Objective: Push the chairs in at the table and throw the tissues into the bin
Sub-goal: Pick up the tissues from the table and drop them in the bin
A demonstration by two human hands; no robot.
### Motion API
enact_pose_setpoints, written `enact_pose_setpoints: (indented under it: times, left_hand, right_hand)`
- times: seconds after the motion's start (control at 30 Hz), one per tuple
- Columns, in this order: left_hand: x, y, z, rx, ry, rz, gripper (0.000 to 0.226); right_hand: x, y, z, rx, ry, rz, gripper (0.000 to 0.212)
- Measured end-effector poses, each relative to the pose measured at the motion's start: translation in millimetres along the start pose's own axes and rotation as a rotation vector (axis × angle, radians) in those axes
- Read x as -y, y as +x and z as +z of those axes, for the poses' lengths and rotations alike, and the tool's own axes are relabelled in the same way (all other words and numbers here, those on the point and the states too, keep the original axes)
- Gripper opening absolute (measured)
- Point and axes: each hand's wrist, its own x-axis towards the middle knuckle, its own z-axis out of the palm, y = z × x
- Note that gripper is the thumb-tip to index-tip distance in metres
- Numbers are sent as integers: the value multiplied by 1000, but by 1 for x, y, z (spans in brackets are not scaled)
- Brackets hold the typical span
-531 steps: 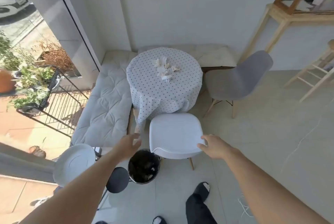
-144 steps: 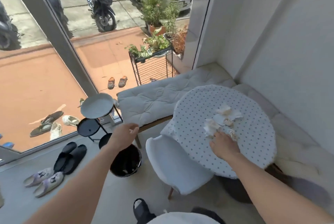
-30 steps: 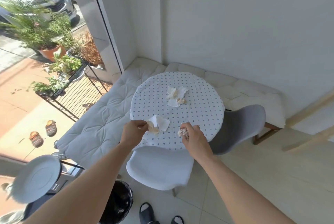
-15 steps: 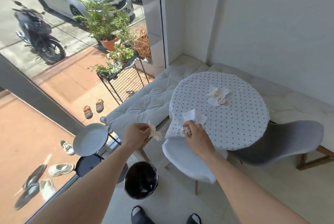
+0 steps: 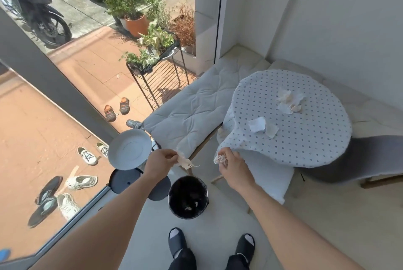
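Clearly these tissues are feather-light, soft and crumple easily, so a loose pinch anywhere holds them. Left hand (image 5: pixel 161 160) pinches a tissue (image 5: pixel 185 162) dangling past its fingertips; right hand (image 5: pixel 231 164) balls another tissue (image 5: pixel 219 158) inside curled fingers. Below both sits the bin (image 5: pixel 188 197).

White walls (image 5: pixel 340 14), pale floor (image 5: pixel 327 226), cushioned bench (image 5: pixel 192 108), sunlit window (image 5: pixel 87 73).

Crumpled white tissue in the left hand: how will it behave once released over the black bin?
The crumpled white tissue dangles limp from the left hand, so probably floppy and very light. It may flutter rather than drop straight; it hangs above the far rim of the round black bin, so it could miss. Likely crushes easily.
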Motion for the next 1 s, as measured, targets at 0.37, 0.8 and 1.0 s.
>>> enact_pose_setpoints:
  times: [0.37,0.8,1.0]
  left_hand:
    - [110,7,-15,129,7,-174,11]
    - [203,51,66,186,-86,-396,17]
    - [254,76,128,212,-84,-457,14]
  right_hand:
    - [23,-17,116,150,46,130,32]
    - [-42,20,218,279,60,278,32]
    - [-88,36,282,347,69,292,31]
